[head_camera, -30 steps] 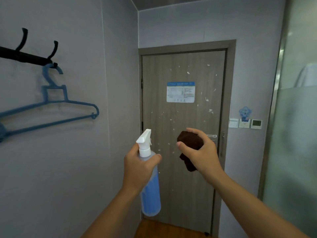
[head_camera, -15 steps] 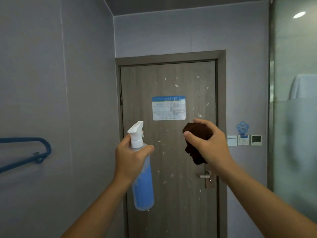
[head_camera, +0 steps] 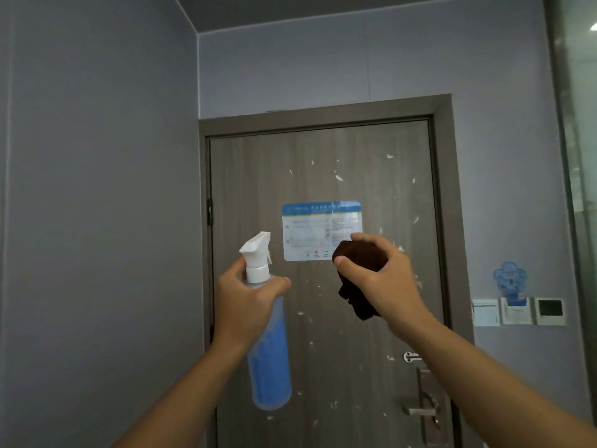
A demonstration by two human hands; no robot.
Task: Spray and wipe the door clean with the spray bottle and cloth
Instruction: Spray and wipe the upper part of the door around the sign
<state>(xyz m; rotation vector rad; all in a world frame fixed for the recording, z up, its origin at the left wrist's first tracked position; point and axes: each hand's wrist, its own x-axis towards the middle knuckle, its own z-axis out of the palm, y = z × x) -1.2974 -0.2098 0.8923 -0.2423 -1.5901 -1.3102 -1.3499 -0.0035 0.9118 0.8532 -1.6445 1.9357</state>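
A grey-brown wooden door (head_camera: pixel 323 163) stands ahead, shut, flecked with many small white specks. A blue-and-white notice (head_camera: pixel 318 227) is stuck at its middle. My left hand (head_camera: pixel 245 305) grips the neck of a spray bottle (head_camera: pixel 269 360) with blue liquid and a white trigger head, held upright with the nozzle toward the door. My right hand (head_camera: pixel 384 286) holds a bunched dark brown cloth (head_camera: pixel 358 263) in front of the door, just right of the notice's lower corner. Both hands are short of the door surface.
A metal lever handle and lock plate (head_camera: pixel 423 405) sit low on the door's right side. Wall switches and a blue card holder (head_camera: pixel 517 305) are right of the frame. A grey wall (head_camera: pixel 97 221) runs along the left; a glass partition (head_camera: pixel 581 189) stands at the right edge.
The view has tilted up and drawn closer to the door. The blue hanger on the left wall has left the frame. Both hands keep their grips and stay raised before the door.
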